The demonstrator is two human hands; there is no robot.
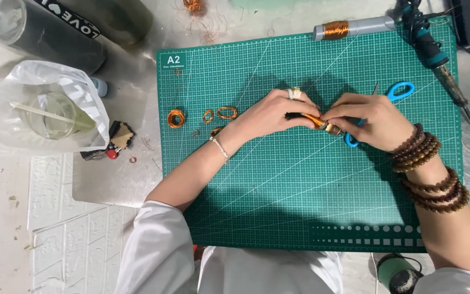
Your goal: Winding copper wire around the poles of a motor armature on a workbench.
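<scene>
Copper-wound piece pinched between both hands over the green mat

The copper-wound piece (317, 123) lies left-right, tilted slightly down to the right; left hand (270, 114) clamps its dark end, right hand (368, 121) its wound end, above blue scissors (387, 103) on the cutting mat (278, 185).

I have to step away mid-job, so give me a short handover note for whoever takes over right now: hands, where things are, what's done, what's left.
Left hand: closed on the dark end of a small rod wound with copper wire, over the green cutting mat.
Right hand: pinching the rod's other end; both grips meet at the mat's centre.
Blue-handled scissors lie under and behind the right hand.
Done: several finished copper wire rings sit on the mat's left side.
Nearby: copper wire spool at the mat's top edge, soldering iron at top right.
Left: the winding on the rod is still in hand, not laid down.
</scene>
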